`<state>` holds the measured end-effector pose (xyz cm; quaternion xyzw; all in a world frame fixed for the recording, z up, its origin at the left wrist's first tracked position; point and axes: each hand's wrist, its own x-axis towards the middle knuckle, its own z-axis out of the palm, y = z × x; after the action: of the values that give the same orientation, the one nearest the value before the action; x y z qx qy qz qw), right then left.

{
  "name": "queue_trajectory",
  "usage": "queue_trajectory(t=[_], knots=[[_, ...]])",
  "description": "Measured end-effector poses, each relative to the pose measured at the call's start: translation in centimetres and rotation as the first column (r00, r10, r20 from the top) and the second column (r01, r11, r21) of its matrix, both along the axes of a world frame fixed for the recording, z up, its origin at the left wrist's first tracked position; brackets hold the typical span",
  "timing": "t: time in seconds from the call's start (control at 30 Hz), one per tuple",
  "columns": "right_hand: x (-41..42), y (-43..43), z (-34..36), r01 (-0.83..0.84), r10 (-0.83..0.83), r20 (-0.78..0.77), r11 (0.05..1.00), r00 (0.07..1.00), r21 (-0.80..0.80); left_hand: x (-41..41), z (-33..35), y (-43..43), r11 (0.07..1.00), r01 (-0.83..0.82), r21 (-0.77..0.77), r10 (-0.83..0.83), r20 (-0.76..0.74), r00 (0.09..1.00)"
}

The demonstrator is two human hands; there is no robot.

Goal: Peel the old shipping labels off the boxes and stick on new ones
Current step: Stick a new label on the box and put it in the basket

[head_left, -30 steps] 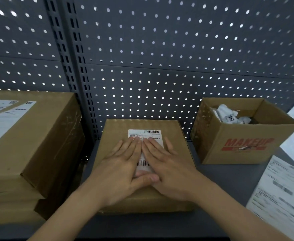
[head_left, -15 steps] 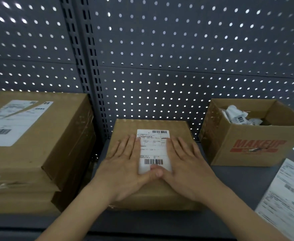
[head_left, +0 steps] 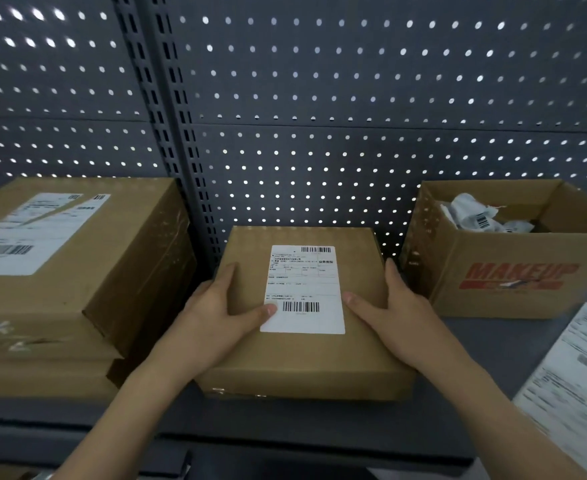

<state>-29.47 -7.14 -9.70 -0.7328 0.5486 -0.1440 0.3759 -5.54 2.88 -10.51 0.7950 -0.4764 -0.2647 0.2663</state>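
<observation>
A flat brown cardboard box (head_left: 358, 344) lies on the dark shelf in the middle. A white shipping label (head_left: 304, 289) with two barcodes is stuck flat on its top. My left hand (head_left: 216, 313) clasps the box's left side, thumb resting on the label's lower left corner. My right hand (head_left: 389, 310) clasps the right side, thumb lying on the lid just right of the label. Fingers of both hands wrap over the box's edges and are partly hidden.
Labelled brown boxes (head_left: 87, 271) are stacked at the left, close to the middle box. An open "MAKEUP" carton (head_left: 514, 275) holding crumpled peeled labels (head_left: 475, 216) stands at the right. Printed label sheets (head_left: 579, 375) lie at the right front. A perforated metal panel (head_left: 320, 98) closes the back.
Both hands lay flat on the label, then slid apart to the box's left and right sides. The label now shows almost fully.
</observation>
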Motion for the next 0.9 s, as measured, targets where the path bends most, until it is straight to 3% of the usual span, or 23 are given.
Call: queue_trajectory(t=[0.37, 0.7, 0.9], knots=[[0.3, 4.8, 0.8, 0.168, -0.146, 0.166, 0.978, 0.975, -0.126, -0.5, 0.7, 3.3, 0.975, 0.003, -0.221, 0.019, 0.099, 0.995], [0.7, 13.2, 1.5, 0.503, -0.447, 0.278, 0.846, 0.85, -0.176, 1.1, 1.5, 5.7, 0.94, 0.195, -0.28, -0.198, 0.018, 0.98], [-2.4, 17.9, 1.7, 0.651, -0.595, 0.277, 0.731, 0.755, -0.204, -2.2, 1.9, 5.6, 0.873, 0.354, -0.336, -0.37, 0.016, 0.929]])
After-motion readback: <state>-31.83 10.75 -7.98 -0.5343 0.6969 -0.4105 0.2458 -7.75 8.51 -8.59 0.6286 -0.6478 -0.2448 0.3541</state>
